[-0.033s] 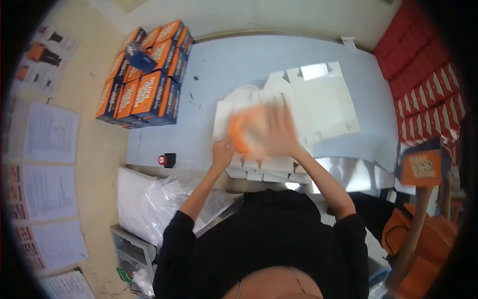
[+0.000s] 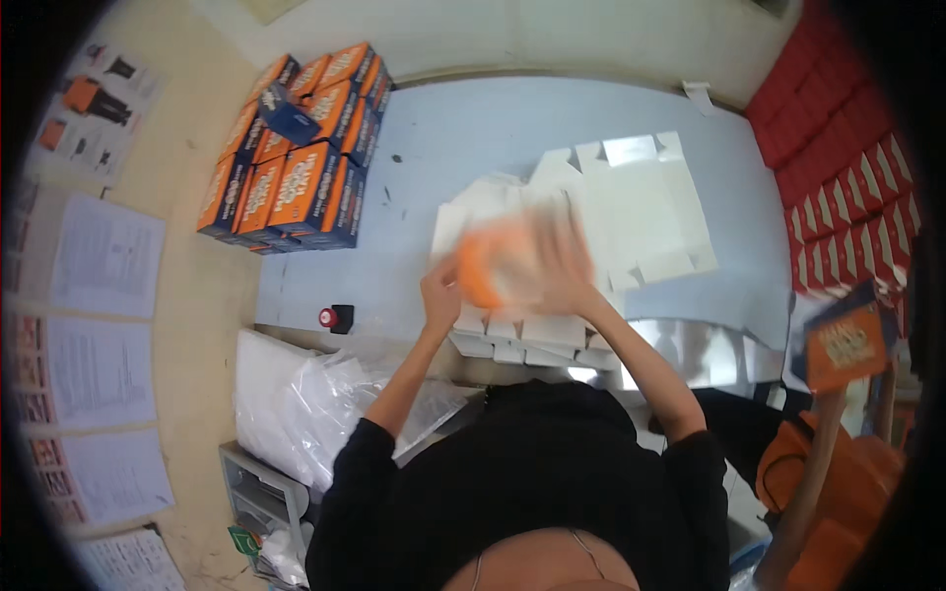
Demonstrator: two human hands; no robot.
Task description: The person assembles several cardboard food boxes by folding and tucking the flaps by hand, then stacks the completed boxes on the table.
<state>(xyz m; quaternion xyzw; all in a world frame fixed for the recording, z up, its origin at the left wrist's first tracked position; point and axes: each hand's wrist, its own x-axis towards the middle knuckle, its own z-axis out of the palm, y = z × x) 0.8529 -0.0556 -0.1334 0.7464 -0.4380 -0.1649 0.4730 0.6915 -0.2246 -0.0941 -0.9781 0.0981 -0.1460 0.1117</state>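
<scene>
A smeared orange carton (image 2: 480,264) with a paler inside is in front of me, above a pile of flat white cardboard blanks (image 2: 645,212). My left hand (image 2: 442,291) is closed at its left edge, fingers bent against it. Over the carton's right side is my right hand (image 2: 565,268), its fingers blurred by motion, so their grip cannot be made out. The blanks overlap one another, and some edges stick out at the table's front.
Orange and blue boxes (image 2: 301,187) are stacked at the far left. Red boxes (image 2: 847,197) line the right side. A small red and black object (image 2: 335,318) lies near the front edge, beside plastic wrapping (image 2: 345,404). At right, a co-worker holds an orange and blue box (image 2: 845,345).
The view has shifted slightly. My hands stay at the carton, the right one still blurred. The co-worker's box has tilted.
</scene>
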